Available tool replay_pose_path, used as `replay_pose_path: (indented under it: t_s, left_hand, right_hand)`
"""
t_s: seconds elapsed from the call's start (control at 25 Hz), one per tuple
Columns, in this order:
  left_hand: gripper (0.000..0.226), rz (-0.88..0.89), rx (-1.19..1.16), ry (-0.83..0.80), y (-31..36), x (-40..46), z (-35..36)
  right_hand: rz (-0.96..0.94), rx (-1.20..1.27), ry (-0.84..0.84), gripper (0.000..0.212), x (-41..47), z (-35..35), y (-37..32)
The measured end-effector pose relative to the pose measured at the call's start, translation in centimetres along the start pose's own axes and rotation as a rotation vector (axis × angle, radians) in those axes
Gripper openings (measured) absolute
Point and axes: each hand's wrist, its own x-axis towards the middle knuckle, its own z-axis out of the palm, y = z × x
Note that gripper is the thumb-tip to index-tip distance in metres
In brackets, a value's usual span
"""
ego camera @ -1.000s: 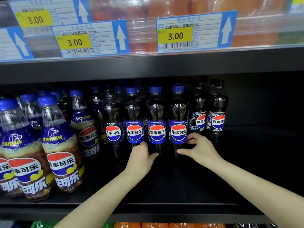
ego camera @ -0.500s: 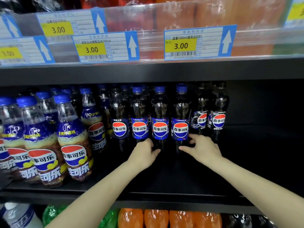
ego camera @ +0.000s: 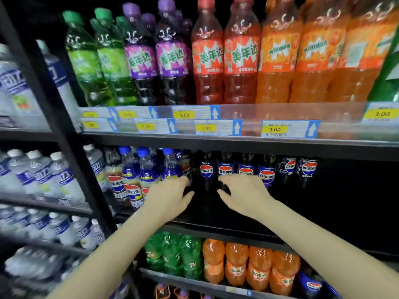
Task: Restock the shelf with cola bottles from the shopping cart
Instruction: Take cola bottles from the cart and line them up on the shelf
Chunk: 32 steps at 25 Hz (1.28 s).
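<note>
While reaching in over the front edge of the shelf [ego camera: 226, 232] with the left hand [ego camera: 170, 197] and the right hand [ego camera: 244, 193], both empty, set apart from each other, fingers loosely spread and gripping nothing, risks clipping the nearest standing bottles. Cannot tell whether any fingertip actually touches plastic or only hovers in front of it; too dark and too blurred at that spot. Just beyond the knuckles, a front row of cola bottles [ego camera: 206, 169] upright side by side, set back from the front edge with bare shelf before them and bare dark shelf running to the right end. Easy to topple one with a careless sweep of the right hand, and likely to take its neighbours down in a chain, given how tightly packed. Equally easy to nudge the blue-capped bottles [ego camera: 129, 175] toward the left end with the left wrist and roll one off the front edge. Caps and necks of the dark row cut off behind the lip of the upper shelf [ego camera: 216, 143], so depth of stock behind hard to judge. Price tags [ego camera: 274, 129] smeared by motion, mostly unreadable. No sign of the shopping cart anywhere; out of view, so remaining stock unknowable.
</note>
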Motion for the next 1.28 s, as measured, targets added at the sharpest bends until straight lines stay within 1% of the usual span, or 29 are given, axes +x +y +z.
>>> replay_pose_path:
  t_s: [0.12, 0.24, 0.36, 0.48, 0.68, 0.84, 1.0, 1.16, 1.28]
  left_hand:
    - [0.033, -0.046, 0.010, 0.044, -2.9, -4.7, -4.8]
    - [0.029, -0.062, 0.076, 0.171, -5.6, -9.9, -8.3]
    - [0.027, -0.122, 0.148, 0.194, -8.6, -14.9, -10.7]
    - [0.028, -0.228, 0.216, 0.155, -12.5, -20.1, -12.1]
    - [0.039, -0.453, 0.247, 0.092, -18.4, -27.5, -13.1]
    - [0.037, -0.620, 0.313, 0.053, -24.1, -31.8, -13.6]
    - [0.022, -0.717, 0.387, 0.059, -30.9, -34.7, -14.5]
    - [0.026, -0.800, 0.419, 0.045, -37.7, -37.4, -15.7]
    - [0.025, -0.867, 0.389, 0.044, -42.1, -39.0, -15.9]
  right_hand:
    - [-0.098, 0.046, 0.032, 0.044, -0.8, -3.5, -5.3]
    - [-0.194, 0.107, 0.070, 0.040, -1.5, -5.6, -10.7]
    - [-0.284, 0.159, 0.096, 0.041, -1.6, -6.3, -15.6]
    - [-0.396, 0.207, 0.079, 0.045, -1.0, -6.4, -21.0]
    - [-0.558, 0.286, 0.009, 0.047, 0.9, -5.1, -29.2]
    - [-0.692, 0.310, -0.040, 0.044, 3.6, -3.1, -36.8]
    - [-0.799, 0.366, -0.094, 0.047, 7.3, -1.5, -45.8]
    - [-0.889, 0.398, -0.142, 0.050, 10.7, -0.2, -54.6]
    - [-0.921, 0.410, -0.176, 0.050, 12.9, 1.2, -60.1]
